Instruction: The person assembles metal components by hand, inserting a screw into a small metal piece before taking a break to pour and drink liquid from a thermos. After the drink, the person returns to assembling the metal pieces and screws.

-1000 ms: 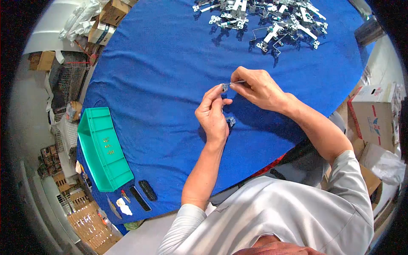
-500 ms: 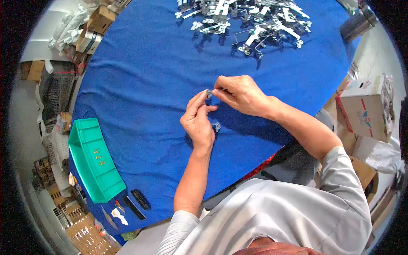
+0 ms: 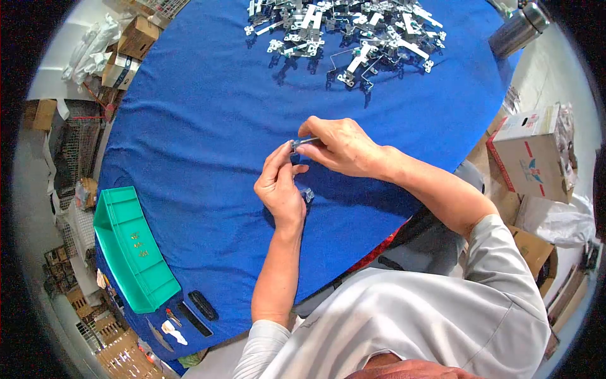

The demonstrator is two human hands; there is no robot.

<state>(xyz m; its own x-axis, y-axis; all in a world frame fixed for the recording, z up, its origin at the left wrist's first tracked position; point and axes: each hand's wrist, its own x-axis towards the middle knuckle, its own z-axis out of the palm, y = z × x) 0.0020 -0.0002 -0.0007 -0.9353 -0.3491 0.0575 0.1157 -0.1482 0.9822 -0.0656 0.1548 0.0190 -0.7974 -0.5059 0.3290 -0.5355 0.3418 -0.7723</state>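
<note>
My left hand is closed around a metal hinge-like part. One end of it shows beside the palm and more metal shows at the fingertips, while the middle is hidden by the hand. My right hand pinches a thin metal rod between thumb and forefinger. The rod's tip meets the metal at my left fingertips. Both hands are over the blue cloth, near the middle of the table.
Toward the far edge lies a pile of metal parts. A steel flask stands at the far right. On the left, a green tray holds several small brass-coloured pieces. Two black strip-like objects lie near it. Cardboard boxes flank the table.
The whole view has shifted, moving the table's contents slightly left. Between my right fingers the thin rod now shows more clearly against the part. Both hands stay together.
</note>
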